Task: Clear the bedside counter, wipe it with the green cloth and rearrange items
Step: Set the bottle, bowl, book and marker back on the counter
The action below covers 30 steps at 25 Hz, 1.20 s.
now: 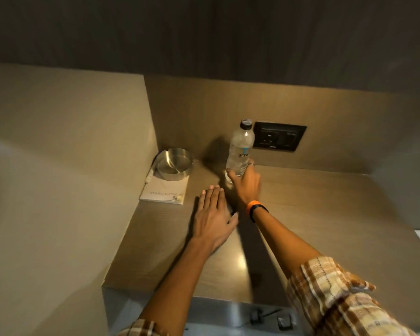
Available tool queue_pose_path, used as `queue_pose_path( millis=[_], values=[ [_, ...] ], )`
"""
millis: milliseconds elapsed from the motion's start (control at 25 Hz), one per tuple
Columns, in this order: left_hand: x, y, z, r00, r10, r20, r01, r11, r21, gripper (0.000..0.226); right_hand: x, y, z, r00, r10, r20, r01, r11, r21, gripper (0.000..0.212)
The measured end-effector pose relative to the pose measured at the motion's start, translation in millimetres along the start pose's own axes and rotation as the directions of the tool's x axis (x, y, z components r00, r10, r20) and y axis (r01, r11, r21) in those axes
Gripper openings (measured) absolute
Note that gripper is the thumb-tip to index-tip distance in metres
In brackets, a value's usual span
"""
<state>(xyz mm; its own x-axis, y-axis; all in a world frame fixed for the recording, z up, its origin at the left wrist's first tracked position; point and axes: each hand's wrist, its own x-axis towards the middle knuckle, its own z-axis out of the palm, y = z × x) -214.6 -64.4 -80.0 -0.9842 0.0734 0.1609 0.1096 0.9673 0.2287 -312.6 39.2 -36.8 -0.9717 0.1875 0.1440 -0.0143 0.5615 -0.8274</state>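
Note:
A clear plastic water bottle [241, 149] with a dark cap stands upright near the back wall of the wooden bedside counter [325, 214]. My right hand [245, 185], with an orange and black band on its wrist, is wrapped around the bottle's lower part. My left hand [214, 217] hovers flat with fingers apart just left of it, holding nothing. A round steel ashtray [174, 164] rests on a white booklet [165, 190] in the back left corner. No green cloth is in view.
A black wall socket plate [279, 139] sits on the back panel right of the bottle. A tall beige side panel [66, 166] closes off the left. Small dark switches [269, 318] lie below the counter's front edge.

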Motion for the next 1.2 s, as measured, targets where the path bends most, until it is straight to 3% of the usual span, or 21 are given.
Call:
queue_pose_path(
  millis=[360, 480, 680, 880, 1040, 1200],
  values=[
    [3.5, 169.0, 45.5, 0.99, 0.115, 0.08, -0.106, 0.989, -0.101, 0.087, 21.5, 122.4, -189.7, 0.975, 0.151, -0.164, -0.161, 0.986, -0.051, 0.049],
    [8.1, 199.6, 56.3, 0.994, 0.087, 0.064, -0.079, 0.989, -0.122, 0.085, 32.3, 149.0, -222.1, 0.965, 0.2, -0.171, -0.197, 0.98, 0.03, 0.047],
    [12.2, 226.2, 68.2, 0.997, 0.035, 0.068, -0.028, 0.995, -0.096, 0.084, 58.3, 177.0, -263.8, 0.961, 0.195, -0.195, -0.19, 0.981, 0.047, 0.041],
    [14.3, 224.9, 71.9, 0.996, 0.038, 0.076, -0.032, 0.997, -0.075, 0.086, 71.5, 189.4, -274.5, 0.976, 0.182, -0.12, -0.181, 0.983, 0.022, 0.04],
    [10.6, 224.6, 68.4, 0.996, 0.031, 0.083, -0.023, 0.996, -0.088, 0.088, 61.2, 190.1, -271.7, 0.973, 0.214, -0.088, -0.207, 0.974, 0.092, 0.024],
    [-7.0, 201.7, 58.4, 0.996, 0.019, 0.092, -0.011, 0.996, -0.091, 0.088, 25.9, 179.9, -253.5, 0.939, 0.271, -0.214, -0.255, 0.962, 0.099, 0.073]
  ],
)
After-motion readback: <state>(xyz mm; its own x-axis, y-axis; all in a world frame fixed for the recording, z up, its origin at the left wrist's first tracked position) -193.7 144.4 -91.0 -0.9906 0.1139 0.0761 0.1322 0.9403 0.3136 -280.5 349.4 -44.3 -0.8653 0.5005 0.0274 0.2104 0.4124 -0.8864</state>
